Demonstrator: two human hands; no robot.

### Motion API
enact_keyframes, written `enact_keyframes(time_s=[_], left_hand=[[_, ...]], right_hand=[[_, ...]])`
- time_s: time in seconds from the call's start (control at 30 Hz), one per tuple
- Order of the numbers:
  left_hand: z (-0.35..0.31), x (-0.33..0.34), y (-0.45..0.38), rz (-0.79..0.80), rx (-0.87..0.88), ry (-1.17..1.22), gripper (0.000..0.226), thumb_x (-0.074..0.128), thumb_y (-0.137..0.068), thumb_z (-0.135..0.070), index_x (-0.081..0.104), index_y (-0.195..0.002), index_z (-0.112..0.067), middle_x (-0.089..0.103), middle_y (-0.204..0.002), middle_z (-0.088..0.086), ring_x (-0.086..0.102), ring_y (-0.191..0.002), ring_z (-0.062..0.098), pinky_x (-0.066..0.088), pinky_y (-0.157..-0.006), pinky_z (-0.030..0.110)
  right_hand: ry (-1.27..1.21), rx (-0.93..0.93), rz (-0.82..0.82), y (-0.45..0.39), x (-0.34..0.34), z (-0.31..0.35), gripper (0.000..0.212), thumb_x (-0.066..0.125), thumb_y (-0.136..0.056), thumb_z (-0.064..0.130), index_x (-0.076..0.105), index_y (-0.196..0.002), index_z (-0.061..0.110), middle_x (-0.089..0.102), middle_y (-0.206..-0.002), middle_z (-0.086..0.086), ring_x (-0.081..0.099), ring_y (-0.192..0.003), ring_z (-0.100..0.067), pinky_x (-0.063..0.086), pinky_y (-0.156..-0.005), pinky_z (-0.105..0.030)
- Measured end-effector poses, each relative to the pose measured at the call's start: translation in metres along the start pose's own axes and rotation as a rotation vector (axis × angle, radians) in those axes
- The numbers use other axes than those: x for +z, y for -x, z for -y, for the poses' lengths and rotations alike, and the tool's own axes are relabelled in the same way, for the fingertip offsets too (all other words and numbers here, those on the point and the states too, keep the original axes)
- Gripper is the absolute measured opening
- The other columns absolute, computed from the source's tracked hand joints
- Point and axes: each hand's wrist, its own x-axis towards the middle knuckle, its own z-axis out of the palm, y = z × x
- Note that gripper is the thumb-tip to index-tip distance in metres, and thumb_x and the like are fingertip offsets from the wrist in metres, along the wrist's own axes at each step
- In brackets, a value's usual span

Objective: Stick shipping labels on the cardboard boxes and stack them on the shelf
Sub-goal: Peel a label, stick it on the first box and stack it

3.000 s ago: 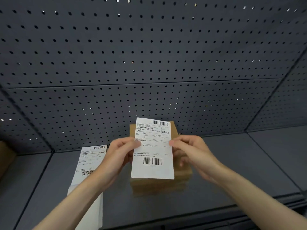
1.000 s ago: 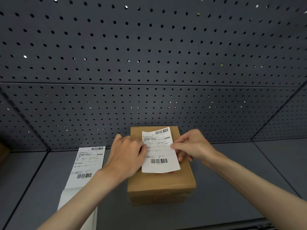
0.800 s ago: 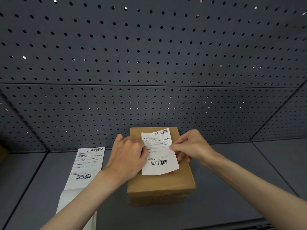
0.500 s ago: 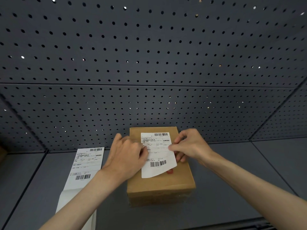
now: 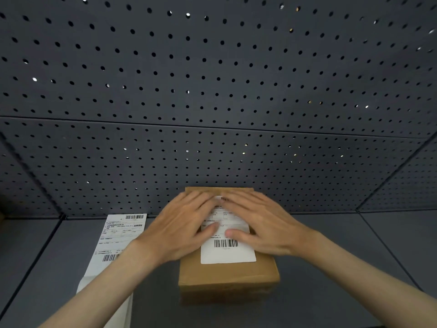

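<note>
— Both palms are spread flat, holding nothing: the left hand (image 5: 179, 229) and the right hand (image 5: 262, 224) press side by side on the white rectangular shipping label (image 5: 227, 242), thumbs nearly touching.

— And the label sits where?

— Flat on top of the small brown cardboard box (image 5: 227, 275), its lower barcode and blank white strip uncovered; its top edge is mostly hidden under the fingers.

— Where is the box?

— On the dark grey metal shelf (image 5: 343, 268), its far end close to the dark perforated back panel (image 5: 212, 150).

— Room around it?

— Bare shelf to the right and in front. Left, a strip of white printed labels (image 5: 118, 235) lies flat, apart from the box.
</note>
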Motion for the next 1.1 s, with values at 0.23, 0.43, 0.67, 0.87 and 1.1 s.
enact_keyframes(time_s=[0.23,0.43,0.67,0.87,1.1], left_hand=[[0.001,0.004,0.001,0.157,-0.019,0.026,0.073,0.023,-0.102,-0.059,0.003,-0.161,-0.022,0.0,-0.169,-0.005,-0.012,-0.146,-0.003,-0.018,-0.116,0.021],[0.015,0.004,0.012,0.14,-0.064,-0.003,0.077,0.02,-0.099,-0.068,0.004,-0.161,-0.026,-0.005,-0.169,-0.011,-0.009,-0.152,-0.001,-0.01,-0.123,0.021],[-0.017,-0.021,0.045,0.139,0.0,0.139,0.073,0.016,-0.099,-0.07,-0.001,-0.159,-0.034,-0.012,-0.166,-0.018,-0.018,-0.148,-0.011,-0.005,-0.125,0.022],[-0.031,0.017,0.078,0.065,0.136,-0.012,0.07,0.035,-0.104,-0.057,0.032,-0.157,-0.012,0.026,-0.166,0.004,0.024,-0.153,0.014,0.022,-0.12,0.035],[-0.044,0.032,0.098,-0.254,-0.233,0.626,0.064,0.055,-0.094,-0.055,0.047,-0.15,-0.025,0.035,-0.163,-0.013,0.028,-0.151,0.006,0.026,-0.121,0.029]], right_hand=[[0.045,0.031,0.103,0.0,0.005,0.004,0.08,0.024,-0.103,0.069,0.007,-0.165,0.021,0.004,-0.172,0.006,-0.001,-0.157,-0.004,-0.002,-0.128,-0.028],[0.052,0.143,0.094,0.012,0.006,-0.001,0.087,0.022,-0.1,0.074,0.011,-0.165,0.017,0.005,-0.172,0.002,0.002,-0.158,-0.008,0.008,-0.129,-0.035],[-0.099,0.019,0.068,0.059,-0.001,0.038,0.077,0.024,-0.104,0.069,0.008,-0.164,0.023,0.002,-0.172,0.006,-0.005,-0.156,0.0,0.002,-0.129,-0.033],[0.188,-0.129,-0.255,0.077,0.053,0.049,0.061,0.041,-0.109,0.049,0.047,-0.152,0.006,0.042,-0.16,-0.011,0.034,-0.152,-0.023,0.04,-0.118,-0.043],[-0.243,0.137,-0.734,0.096,0.074,0.062,0.054,0.078,-0.089,0.044,0.073,-0.123,0.002,0.067,-0.137,-0.013,0.061,-0.133,-0.026,0.051,-0.108,-0.039]])
